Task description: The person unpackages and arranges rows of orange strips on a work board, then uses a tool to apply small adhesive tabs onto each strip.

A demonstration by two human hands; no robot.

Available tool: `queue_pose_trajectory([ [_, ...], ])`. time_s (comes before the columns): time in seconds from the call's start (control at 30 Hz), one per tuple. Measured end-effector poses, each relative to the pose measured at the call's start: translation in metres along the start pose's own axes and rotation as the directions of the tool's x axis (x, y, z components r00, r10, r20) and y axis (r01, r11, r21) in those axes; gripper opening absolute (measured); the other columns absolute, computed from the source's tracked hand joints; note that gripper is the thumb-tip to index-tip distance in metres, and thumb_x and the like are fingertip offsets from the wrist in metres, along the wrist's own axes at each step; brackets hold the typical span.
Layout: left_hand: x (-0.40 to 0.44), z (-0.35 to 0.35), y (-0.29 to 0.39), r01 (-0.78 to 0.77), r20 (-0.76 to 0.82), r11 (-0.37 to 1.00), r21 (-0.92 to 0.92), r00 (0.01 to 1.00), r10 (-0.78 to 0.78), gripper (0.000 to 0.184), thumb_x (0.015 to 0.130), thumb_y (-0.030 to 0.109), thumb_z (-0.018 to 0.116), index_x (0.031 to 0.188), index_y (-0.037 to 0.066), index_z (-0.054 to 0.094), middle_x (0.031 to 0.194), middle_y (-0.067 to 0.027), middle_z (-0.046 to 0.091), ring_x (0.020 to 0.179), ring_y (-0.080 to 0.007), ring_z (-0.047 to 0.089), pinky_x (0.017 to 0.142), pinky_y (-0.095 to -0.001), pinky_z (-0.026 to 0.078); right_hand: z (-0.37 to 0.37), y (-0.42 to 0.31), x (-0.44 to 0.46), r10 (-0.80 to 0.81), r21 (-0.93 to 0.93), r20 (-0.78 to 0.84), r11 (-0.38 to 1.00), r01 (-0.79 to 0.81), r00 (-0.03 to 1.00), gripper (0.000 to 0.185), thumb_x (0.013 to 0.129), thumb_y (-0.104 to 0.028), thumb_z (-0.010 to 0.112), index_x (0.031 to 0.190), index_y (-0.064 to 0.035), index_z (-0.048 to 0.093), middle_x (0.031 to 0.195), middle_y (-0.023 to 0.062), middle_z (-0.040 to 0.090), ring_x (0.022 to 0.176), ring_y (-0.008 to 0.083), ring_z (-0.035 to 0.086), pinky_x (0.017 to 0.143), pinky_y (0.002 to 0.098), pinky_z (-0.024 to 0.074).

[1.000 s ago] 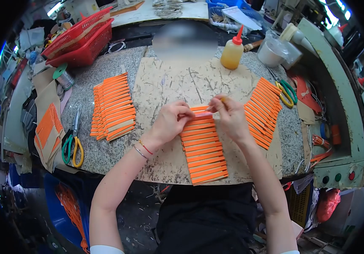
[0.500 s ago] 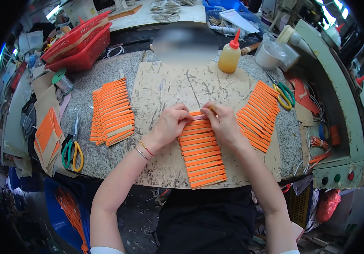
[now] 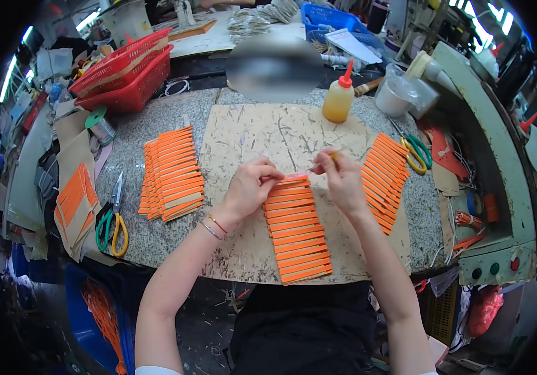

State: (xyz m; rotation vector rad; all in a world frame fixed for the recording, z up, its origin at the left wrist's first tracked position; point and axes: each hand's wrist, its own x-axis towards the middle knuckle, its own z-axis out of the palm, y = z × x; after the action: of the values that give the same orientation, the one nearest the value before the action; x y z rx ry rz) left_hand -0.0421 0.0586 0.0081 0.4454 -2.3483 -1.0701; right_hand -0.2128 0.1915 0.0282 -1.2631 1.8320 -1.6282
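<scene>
A stack of overlapping orange-and-tan strips [image 3: 296, 231] lies on the scratched tan board [image 3: 237, 134] in front of me. At its top end my left hand [image 3: 253, 185] has thumb and fingers pinched on the edge of a pinkish strip [image 3: 295, 176]. My right hand [image 3: 341, 178] is just right of that end, its fingertips pressed together around something too small to make out. More striped stacks lie to the left [image 3: 171, 175] and to the right [image 3: 384, 178].
Scissors lie at the left [image 3: 116, 215] and at the right [image 3: 414, 150]. A glue bottle [image 3: 338, 100] stands at the board's far edge. Red baskets [image 3: 124, 75] are at the back left, a wire spool [image 3: 100, 126] before them. A green metal frame [image 3: 499, 253] borders the right side.
My right hand has come away from the top of the stack, up and to the right. My left hand keeps its pinch there. The whole view has shifted slightly.
</scene>
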Motion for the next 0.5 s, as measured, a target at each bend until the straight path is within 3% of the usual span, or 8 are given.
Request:
queue_pose_trajectory([
  [0.03, 0.002, -0.001, -0.001, 0.015, -0.033, 1.000, -0.017, 0.999, -0.016, 0.014, 0.081, -0.006, 0.067, 0.090, 0.001, 0.074, 0.085, -0.0077, 0.065, 0.073, -0.0182, 0.063, 0.067, -0.0275, 0.050, -0.009, 0.001, 0.001, -0.026, 0.000, -0.049, 1.000, 0.026, 0.998, 0.022, 0.100, -0.013, 0.056, 0.094, 0.0063, 0.064, 0.076, 0.0089, 0.065, 0.071, 0.0143, 0.066, 0.067, 0.0283, 0.0523],
  [0.17, 0.008, 0.005, -0.008, -0.029, 0.056, 0.999, 0.042, 0.998, 0.026, 0.014, 0.081, -0.005, 0.068, 0.090, 0.002, 0.075, 0.086, -0.0075, 0.064, 0.074, -0.0179, 0.063, 0.067, -0.0276, 0.049, -0.020, 0.004, 0.002, 0.024, -0.007, -0.003, 1.000, -0.024, 1.000, 0.023, 0.100, -0.014, 0.057, 0.095, 0.0077, 0.064, 0.078, 0.0092, 0.067, 0.072, 0.0144, 0.066, 0.067, 0.0278, 0.0521],
  [0.33, 0.007, 0.002, -0.012, -0.033, 0.073, 0.998, 0.050, 0.997, 0.029, 0.012, 0.080, -0.005, 0.068, 0.088, 0.001, 0.075, 0.085, -0.0081, 0.064, 0.073, -0.0194, 0.063, 0.065, -0.0292, 0.050, -0.002, 0.010, 0.009, -0.029, -0.050, -0.005, 0.998, 0.029, 1.000, 0.018, 0.097, -0.012, 0.059, 0.097, 0.0053, 0.065, 0.080, 0.0138, 0.068, 0.070, 0.0192, 0.066, 0.065, 0.0308, 0.0516],
  [0.43, 0.007, 0.002, -0.012, -0.063, 0.069, 0.994, 0.087, 0.996, 0.057, 0.013, 0.080, -0.006, 0.068, 0.088, 0.001, 0.075, 0.085, -0.0086, 0.064, 0.073, -0.0210, 0.064, 0.065, -0.0301, 0.050, 0.011, 0.008, 0.007, -0.036, -0.097, 0.105, 0.994, 0.046, 0.994, 0.014, 0.095, -0.010, 0.060, 0.093, 0.0036, 0.064, 0.077, 0.0153, 0.065, 0.069, 0.0212, 0.065, 0.064, 0.0336, 0.0501],
  [0.5, 0.007, 0.003, -0.012, -0.090, 0.059, 0.992, 0.086, 0.995, 0.085, 0.013, 0.080, -0.007, 0.068, 0.088, 0.001, 0.074, 0.084, -0.0087, 0.064, 0.073, -0.0217, 0.064, 0.065, -0.0304, 0.051, 0.018, 0.017, 0.009, -0.102, -0.147, 0.150, 0.981, 0.124, 0.983, 0.012, 0.094, -0.009, 0.062, 0.090, 0.0026, 0.063, 0.076, 0.0176, 0.063, 0.068, 0.0272, 0.064, 0.064, 0.0364, 0.0493],
])
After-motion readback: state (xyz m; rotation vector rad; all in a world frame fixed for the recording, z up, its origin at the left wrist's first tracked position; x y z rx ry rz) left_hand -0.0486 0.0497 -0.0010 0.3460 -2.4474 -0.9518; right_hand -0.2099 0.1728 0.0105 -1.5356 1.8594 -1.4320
